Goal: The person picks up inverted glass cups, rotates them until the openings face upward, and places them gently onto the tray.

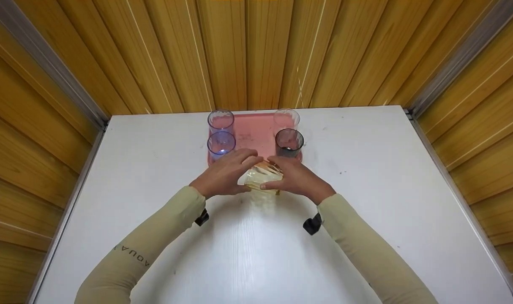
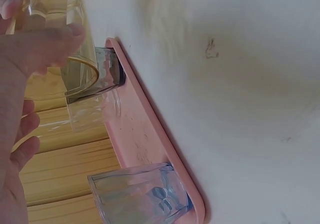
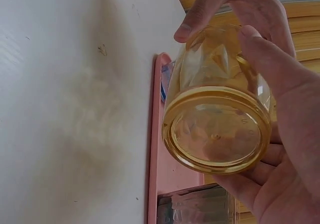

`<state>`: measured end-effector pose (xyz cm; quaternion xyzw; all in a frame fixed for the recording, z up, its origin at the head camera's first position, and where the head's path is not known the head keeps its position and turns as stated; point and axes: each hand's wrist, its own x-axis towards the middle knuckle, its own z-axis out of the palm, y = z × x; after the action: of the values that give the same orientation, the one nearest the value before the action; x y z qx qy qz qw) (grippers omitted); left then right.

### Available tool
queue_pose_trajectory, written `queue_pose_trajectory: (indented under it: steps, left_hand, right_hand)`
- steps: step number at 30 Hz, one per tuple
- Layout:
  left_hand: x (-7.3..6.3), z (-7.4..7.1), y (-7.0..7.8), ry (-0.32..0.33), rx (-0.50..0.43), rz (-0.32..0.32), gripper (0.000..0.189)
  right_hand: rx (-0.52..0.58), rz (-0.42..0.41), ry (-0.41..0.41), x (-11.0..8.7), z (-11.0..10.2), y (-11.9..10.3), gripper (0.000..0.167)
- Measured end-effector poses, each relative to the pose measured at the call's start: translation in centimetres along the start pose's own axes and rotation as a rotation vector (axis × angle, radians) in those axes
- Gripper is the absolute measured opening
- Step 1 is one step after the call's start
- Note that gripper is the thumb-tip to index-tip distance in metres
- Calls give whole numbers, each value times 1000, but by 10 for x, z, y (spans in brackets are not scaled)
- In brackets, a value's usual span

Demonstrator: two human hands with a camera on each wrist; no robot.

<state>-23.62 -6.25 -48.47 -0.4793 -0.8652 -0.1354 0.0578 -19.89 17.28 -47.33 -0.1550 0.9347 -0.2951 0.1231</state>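
Note:
Both hands hold a yellow transparent glass point(image 1: 263, 179) above the table, close in front of the pink tray point(image 1: 255, 137). The glass is tipped on its side. Its thick round base point(image 3: 216, 129) faces the right wrist camera, while its open end points toward the left. My left hand point(image 1: 225, 174) grips the open-end side, thumb on the near side and fingers on the far side. Around the base end curls my right hand point(image 1: 298, 178), its thumb along the wall. On the tray's near corners stand a blue glass point(image 1: 221, 144) and a dark grey glass point(image 1: 289, 142).
Behind them on the tray are a pale violet glass point(image 1: 221, 121) at the left and a clear glass point(image 1: 287, 118) at the right. The tray lies at the back edge of the white table point(image 1: 155, 147), against a wood-panelled wall point(image 1: 260, 55).

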Motion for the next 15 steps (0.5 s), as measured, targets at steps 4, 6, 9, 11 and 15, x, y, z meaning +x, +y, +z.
queue_pose_trajectory:
  steps: [4,6,9,11,15]
  left_hand:
    - [0,0,1,-5,1,14,89]
    - [0,0,2,-7,-2,17,89]
    - [-1,0,3,-3,-1,18,90]
    - [-1,1,3,0,3,20,90]
    - [-1,1,4,0,8,17,93]
  right_hand:
    - [-9,-14,-9,1,2,0,79]
    - [-7,-15,-14,1,2,0,76]
    - [4,-12,-20,1,2,0,75]
    - [5,-13,-13,0,2,0,75]
    - [10,-36,10,1,2,3,74]
